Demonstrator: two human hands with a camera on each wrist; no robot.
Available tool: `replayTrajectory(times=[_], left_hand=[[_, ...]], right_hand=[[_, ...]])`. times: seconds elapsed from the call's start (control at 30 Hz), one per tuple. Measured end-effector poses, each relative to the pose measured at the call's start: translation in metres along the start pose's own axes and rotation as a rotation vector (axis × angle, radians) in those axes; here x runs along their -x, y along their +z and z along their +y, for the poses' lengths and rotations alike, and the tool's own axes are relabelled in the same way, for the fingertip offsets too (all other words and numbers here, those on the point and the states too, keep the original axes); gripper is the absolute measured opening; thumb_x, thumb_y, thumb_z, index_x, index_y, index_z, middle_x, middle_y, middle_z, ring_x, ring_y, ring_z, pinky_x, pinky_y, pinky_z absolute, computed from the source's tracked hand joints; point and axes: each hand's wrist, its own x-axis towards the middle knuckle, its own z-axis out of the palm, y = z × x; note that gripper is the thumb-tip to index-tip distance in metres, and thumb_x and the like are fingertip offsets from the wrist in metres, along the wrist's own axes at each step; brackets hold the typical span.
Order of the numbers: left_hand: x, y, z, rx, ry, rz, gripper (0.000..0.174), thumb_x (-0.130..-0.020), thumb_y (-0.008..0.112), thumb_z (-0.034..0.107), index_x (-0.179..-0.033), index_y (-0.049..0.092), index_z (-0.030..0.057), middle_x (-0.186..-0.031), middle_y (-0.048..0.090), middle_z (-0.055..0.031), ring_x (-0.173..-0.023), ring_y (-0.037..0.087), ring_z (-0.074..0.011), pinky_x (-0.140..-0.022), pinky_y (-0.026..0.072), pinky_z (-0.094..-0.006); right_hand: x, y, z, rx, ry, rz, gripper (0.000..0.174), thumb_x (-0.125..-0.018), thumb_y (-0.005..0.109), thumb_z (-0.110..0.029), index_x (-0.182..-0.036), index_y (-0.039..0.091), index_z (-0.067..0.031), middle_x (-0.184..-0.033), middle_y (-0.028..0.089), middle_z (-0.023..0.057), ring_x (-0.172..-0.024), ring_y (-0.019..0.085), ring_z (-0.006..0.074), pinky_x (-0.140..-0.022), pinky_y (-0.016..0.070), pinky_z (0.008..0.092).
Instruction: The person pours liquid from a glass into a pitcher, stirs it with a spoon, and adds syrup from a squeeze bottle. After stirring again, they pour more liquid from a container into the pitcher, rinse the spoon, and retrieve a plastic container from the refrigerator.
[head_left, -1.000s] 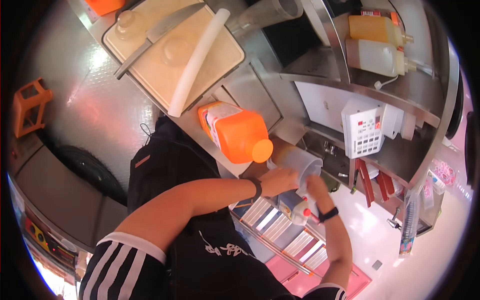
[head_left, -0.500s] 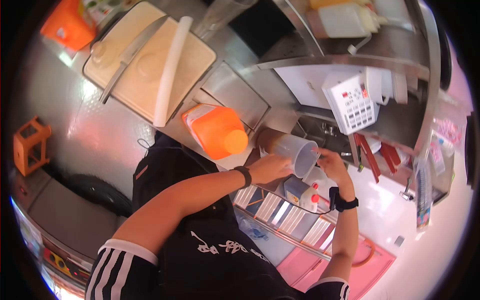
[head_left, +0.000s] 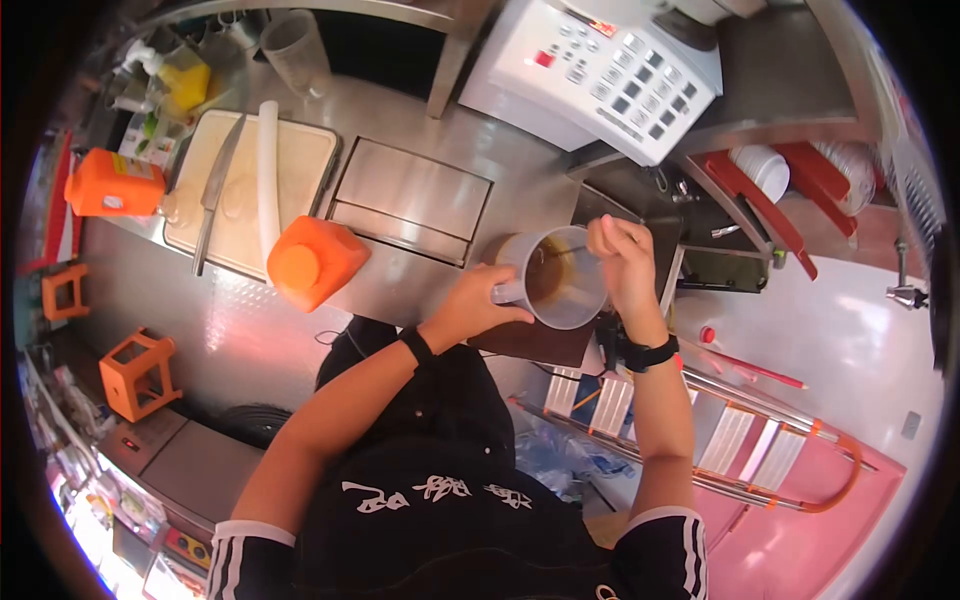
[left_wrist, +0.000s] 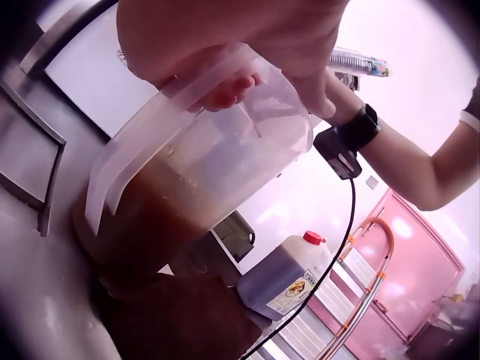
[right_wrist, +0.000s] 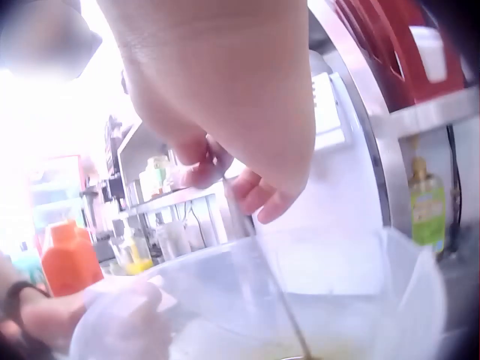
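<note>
Where the steel counter [head_left: 400,110] ends nearest the person, a clear jug [head_left: 560,278] of brown liquid stands upright between both hands. The left hand [head_left: 478,300] curls round its handle on the near-left side. The right hand [head_left: 622,258] hangs over the far-right rim, fingers pinching a thin stirrer [right_wrist: 274,289] that slants down into the liquid.

White lettering on the black shirt and the keys of the white machine [head_left: 600,70] are too small to read. So is the label on a red-capped bottle [left_wrist: 289,274] of dark liquid below the counter.

Behind the jug sits the machine. Well to the left lies a cutting board [head_left: 300,180], with an orange bottle [head_left: 315,262] at its near corner. A white roll [head_left: 267,170] and a knife [head_left: 215,195] rest on the board. Nothing crowds the jug.
</note>
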Motion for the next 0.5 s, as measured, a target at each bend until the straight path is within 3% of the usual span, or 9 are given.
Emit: replayTrajectory(times=[0.03, 0.13, 0.17, 0.2, 0.27, 0.3, 0.37, 0.4, 0.5], left_hand=[[0.000, 0.003, 0.002, 0.011, -0.017, 0.047, 0.039, -0.061, 0.088, 0.021, -0.083, 0.061, 0.0025, -0.075, 0.058, -0.0076, -0.071, 0.055, -0.0198, -0.066, 0.0428, -0.0312], [0.002, 0.005, 0.007, 0.111, -0.130, 0.029, 0.035, -0.062, 0.087, 0.016, -0.084, 0.063, 0.0021, -0.076, 0.060, -0.0039, -0.073, 0.055, -0.0128, -0.067, 0.0437, -0.0286], [0.004, 0.006, 0.003, 0.108, -0.176, 0.028, 0.033, -0.062, 0.086, 0.013, -0.084, 0.064, 0.0011, -0.078, 0.061, -0.0022, -0.074, 0.056, -0.0102, -0.068, 0.0449, -0.0276], [0.003, 0.006, 0.005, 0.094, -0.182, 0.020, 0.033, -0.062, 0.086, 0.013, -0.084, 0.064, 0.0011, -0.078, 0.061, -0.0022, -0.074, 0.056, -0.0102, -0.068, 0.0449, -0.0276], [0.002, 0.006, 0.011, 0.138, -0.151, 0.072, 0.038, -0.061, 0.087, 0.017, -0.086, 0.063, 0.0007, -0.077, 0.062, -0.0098, -0.070, 0.057, -0.0193, -0.068, 0.0456, -0.0309], [0.002, 0.008, 0.011, 0.132, -0.157, 0.072, 0.038, -0.061, 0.087, 0.017, -0.086, 0.063, 0.0007, -0.077, 0.062, -0.0098, -0.070, 0.057, -0.0193, -0.068, 0.0456, -0.0309], [0.003, 0.008, 0.011, 0.074, -0.138, 0.079, 0.030, -0.065, 0.084, 0.009, -0.086, 0.064, -0.0002, -0.079, 0.063, -0.0051, -0.076, 0.057, -0.0116, -0.070, 0.0462, -0.0285], [0.004, 0.008, 0.010, 0.064, -0.139, 0.074, 0.030, -0.065, 0.084, 0.009, -0.086, 0.064, -0.0002, -0.079, 0.063, -0.0051, -0.076, 0.057, -0.0116, -0.070, 0.0462, -0.0285], [0.007, 0.009, 0.010, 0.046, -0.161, 0.090, 0.031, -0.065, 0.083, 0.008, -0.089, 0.065, 0.0001, -0.081, 0.064, -0.0060, -0.077, 0.058, -0.0133, -0.071, 0.0464, -0.0294]], right_hand=[[0.006, -0.011, 0.002, -0.016, 0.035, 0.033, 0.053, -0.097, 0.056, -0.028, -0.053, 0.035, -0.0062, -0.055, 0.031, -0.0045, -0.056, 0.032, 0.0057, -0.054, 0.0218, 0.0256], [0.037, 0.000, 0.011, 0.193, 0.085, 0.062, 0.054, -0.097, 0.057, -0.030, -0.052, 0.037, -0.0061, -0.054, 0.034, -0.0054, -0.053, 0.030, 0.0053, -0.050, 0.0213, 0.0269], [0.044, 0.019, 0.013, 0.212, 0.004, 0.056, 0.051, -0.096, 0.059, -0.031, -0.055, 0.042, -0.0042, -0.055, 0.037, -0.0059, -0.053, 0.032, 0.0053, -0.049, 0.0221, 0.0272], [0.039, 0.018, 0.032, 0.091, -0.089, -0.051, 0.047, -0.095, 0.060, -0.028, -0.058, 0.046, -0.0023, -0.055, 0.037, -0.0048, -0.053, 0.034, 0.0061, -0.049, 0.0245, 0.0268], [0.025, 0.028, 0.030, -0.040, -0.256, 0.197, 0.046, -0.094, 0.061, -0.026, -0.059, 0.047, -0.0008, -0.054, 0.036, -0.0013, -0.053, 0.035, 0.0068, -0.048, 0.0266, 0.0274], [0.026, 0.024, 0.024, -0.049, -0.253, 0.197, 0.046, -0.094, 0.061, -0.026, -0.059, 0.047, -0.0008, -0.054, 0.036, -0.0013, -0.053, 0.035, 0.0068, -0.048, 0.0266, 0.0274], [0.027, 0.014, 0.013, 0.376, -0.435, 0.147, 0.042, -0.093, 0.062, -0.024, -0.061, 0.050, 0.0007, -0.053, 0.038, 0.0037, -0.051, 0.037, 0.0093, -0.048, 0.0287, 0.0287], [0.037, 0.017, 0.015, 0.367, -0.438, 0.153, 0.042, -0.093, 0.062, -0.024, -0.061, 0.050, 0.0007, -0.053, 0.038, 0.0037, -0.051, 0.037, 0.0093, -0.048, 0.0287, 0.0287], [0.066, 0.031, 0.033, 0.242, -0.376, -0.114, 0.031, -0.092, 0.064, -0.020, -0.070, 0.061, 0.0017, -0.052, 0.044, 0.0066, -0.047, 0.043, 0.0151, -0.048, 0.0312, 0.0292]])
